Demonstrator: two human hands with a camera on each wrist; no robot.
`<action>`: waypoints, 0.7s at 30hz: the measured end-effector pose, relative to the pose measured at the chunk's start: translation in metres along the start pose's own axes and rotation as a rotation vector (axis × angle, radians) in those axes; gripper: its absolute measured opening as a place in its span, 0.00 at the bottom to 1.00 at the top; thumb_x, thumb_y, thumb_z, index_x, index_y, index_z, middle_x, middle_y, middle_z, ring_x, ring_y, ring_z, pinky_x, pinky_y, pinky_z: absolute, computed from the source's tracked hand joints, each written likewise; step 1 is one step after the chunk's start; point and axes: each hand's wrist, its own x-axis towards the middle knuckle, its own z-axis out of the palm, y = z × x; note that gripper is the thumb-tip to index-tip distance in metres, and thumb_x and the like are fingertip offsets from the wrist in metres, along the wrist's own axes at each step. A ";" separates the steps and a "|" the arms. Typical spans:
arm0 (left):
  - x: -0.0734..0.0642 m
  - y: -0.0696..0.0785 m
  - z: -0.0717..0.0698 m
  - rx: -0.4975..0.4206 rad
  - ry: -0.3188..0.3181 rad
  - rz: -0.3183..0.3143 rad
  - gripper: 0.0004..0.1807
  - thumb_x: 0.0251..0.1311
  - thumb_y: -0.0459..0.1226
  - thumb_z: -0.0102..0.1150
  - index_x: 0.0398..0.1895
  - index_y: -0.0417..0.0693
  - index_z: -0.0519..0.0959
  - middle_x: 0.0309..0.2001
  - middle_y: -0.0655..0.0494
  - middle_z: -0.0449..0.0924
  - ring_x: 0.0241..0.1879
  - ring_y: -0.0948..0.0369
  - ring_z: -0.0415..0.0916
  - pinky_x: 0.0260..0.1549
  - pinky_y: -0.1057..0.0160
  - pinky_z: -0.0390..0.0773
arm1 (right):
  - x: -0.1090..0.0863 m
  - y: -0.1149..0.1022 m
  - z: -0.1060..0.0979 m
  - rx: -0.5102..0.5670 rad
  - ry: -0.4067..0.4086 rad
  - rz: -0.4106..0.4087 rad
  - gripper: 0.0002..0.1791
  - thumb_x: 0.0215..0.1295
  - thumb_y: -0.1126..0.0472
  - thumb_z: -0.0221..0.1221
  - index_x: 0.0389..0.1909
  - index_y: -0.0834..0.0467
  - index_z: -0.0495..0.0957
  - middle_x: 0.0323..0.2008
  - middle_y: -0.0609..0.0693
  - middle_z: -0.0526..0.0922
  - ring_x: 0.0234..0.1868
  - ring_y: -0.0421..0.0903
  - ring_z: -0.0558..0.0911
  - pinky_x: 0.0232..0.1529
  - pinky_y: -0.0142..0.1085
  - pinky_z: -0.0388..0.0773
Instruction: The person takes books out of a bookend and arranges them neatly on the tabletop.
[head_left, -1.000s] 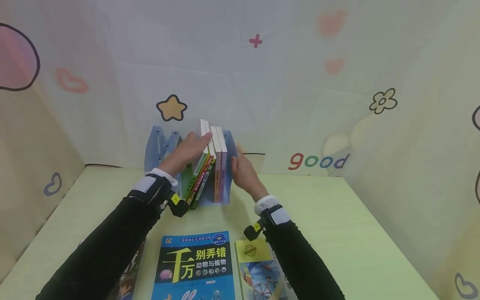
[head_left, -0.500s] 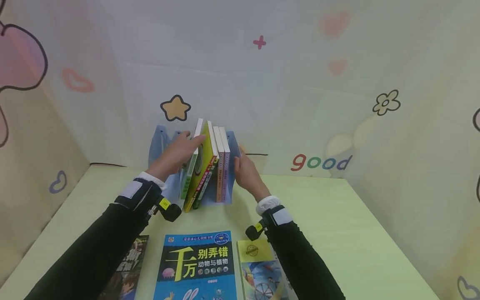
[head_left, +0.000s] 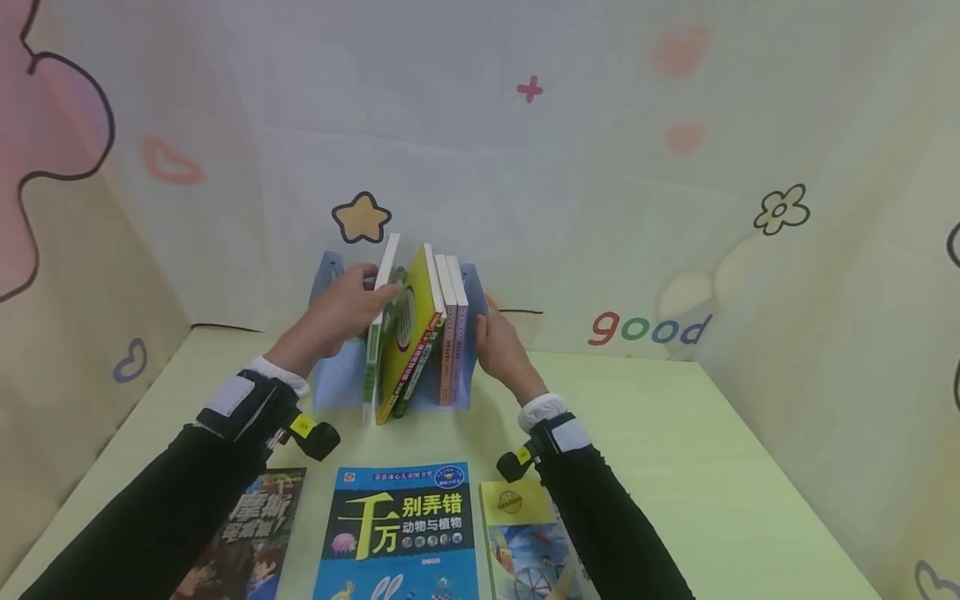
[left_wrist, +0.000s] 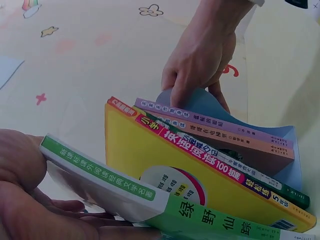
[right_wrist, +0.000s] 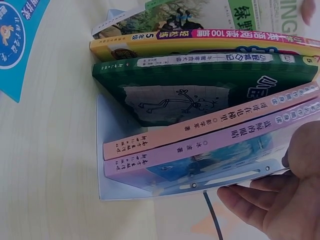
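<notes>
My left hand (head_left: 333, 312) grips a green and white book (left_wrist: 215, 220) by its upper part, at the left of a row of books. This book stands almost upright, with a gap between its top and a yellow book (left_wrist: 125, 150) that tilts right. Behind the yellow one leans a dark green book (right_wrist: 200, 90). Two thin books, one orange-pink (right_wrist: 165, 131) and one purple (right_wrist: 145, 162), stand against the right side of a light blue book stand (right_wrist: 110, 187). On that side panel's edge, my right hand (head_left: 504, 346) keeps a grip.
Flat on the table (head_left: 637, 467) in front lie a dark-covered book (head_left: 255, 533), a blue book (head_left: 397, 542) and a yellow-topped book (head_left: 517, 504). My left sleeve partly covers the dark one. A patterned cloth wall (head_left: 585, 167) rises behind the stand.
My left hand has moved left with the green and white book, tipping it upright and away from the yellow book, whose cover now shows. My right hand stays on the stand.
</notes>
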 end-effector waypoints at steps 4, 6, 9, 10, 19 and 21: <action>-0.011 -0.003 0.003 0.023 -0.002 0.056 0.40 0.78 0.46 0.47 0.83 0.40 0.43 0.79 0.36 0.53 0.70 0.37 0.64 0.63 0.32 0.68 | -0.001 -0.001 0.000 0.011 0.006 -0.005 0.29 0.84 0.59 0.37 0.79 0.66 0.52 0.65 0.70 0.74 0.60 0.63 0.79 0.65 0.56 0.73; -0.017 -0.004 0.005 0.035 0.000 0.082 0.39 0.79 0.46 0.47 0.83 0.40 0.44 0.78 0.35 0.54 0.70 0.37 0.64 0.62 0.31 0.69 | -0.002 0.000 0.000 0.005 0.014 -0.017 0.29 0.84 0.60 0.37 0.79 0.66 0.52 0.64 0.70 0.74 0.59 0.63 0.79 0.66 0.56 0.72; -0.028 -0.006 0.009 0.051 0.007 0.113 0.38 0.79 0.44 0.47 0.83 0.40 0.45 0.78 0.35 0.54 0.70 0.36 0.64 0.59 0.31 0.71 | -0.002 0.001 -0.001 -0.006 0.020 -0.034 0.29 0.83 0.61 0.37 0.79 0.67 0.52 0.64 0.70 0.74 0.59 0.62 0.79 0.67 0.56 0.71; -0.031 -0.006 0.009 0.059 0.011 0.118 0.38 0.79 0.43 0.47 0.82 0.40 0.45 0.78 0.35 0.55 0.70 0.36 0.64 0.57 0.31 0.72 | -0.002 0.001 -0.001 -0.008 0.019 -0.034 0.29 0.83 0.61 0.37 0.79 0.67 0.53 0.64 0.70 0.74 0.59 0.62 0.79 0.67 0.56 0.72; -0.060 -0.007 0.014 0.095 0.014 0.146 0.36 0.79 0.37 0.44 0.82 0.39 0.42 0.78 0.34 0.53 0.71 0.35 0.62 0.56 0.30 0.71 | 0.000 0.001 0.000 0.004 0.011 -0.002 0.29 0.83 0.60 0.37 0.79 0.66 0.54 0.65 0.69 0.74 0.62 0.63 0.79 0.66 0.55 0.72; -0.066 -0.009 0.015 0.102 0.019 0.143 0.36 0.79 0.36 0.43 0.82 0.40 0.41 0.78 0.34 0.53 0.71 0.35 0.62 0.56 0.30 0.71 | 0.000 0.001 0.000 0.007 0.009 -0.002 0.29 0.83 0.60 0.37 0.79 0.66 0.53 0.66 0.69 0.73 0.62 0.62 0.78 0.67 0.55 0.71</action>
